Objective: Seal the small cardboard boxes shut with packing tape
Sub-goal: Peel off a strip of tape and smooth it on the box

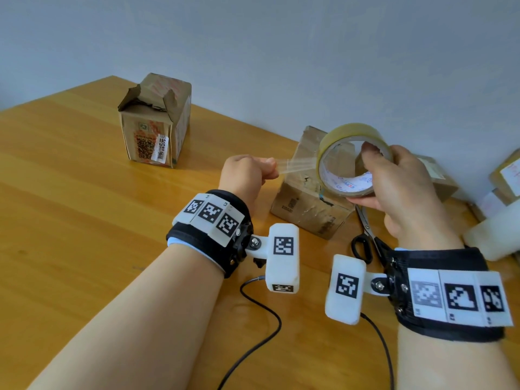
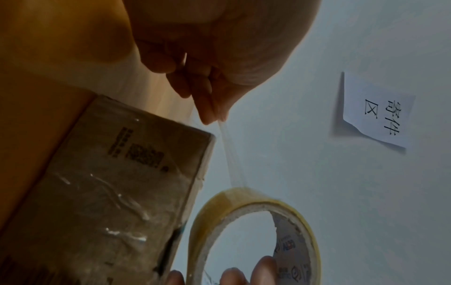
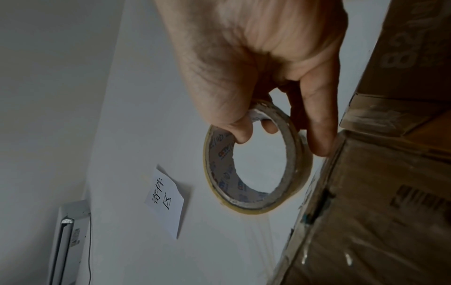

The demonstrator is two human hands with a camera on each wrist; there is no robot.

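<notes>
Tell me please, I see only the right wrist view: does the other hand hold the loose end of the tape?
Observer: Yes. The left hand pinches the end of the tape strip, which is stretched from the tape roll in the right hand.
Operator: Is there something to cut it with?
Observer: Scissors lie on the table, right beside the nearest box.
Operator: Is any box not closed?
Observer: The far box, at the left, has torn top flaps that stand partly open.
</notes>
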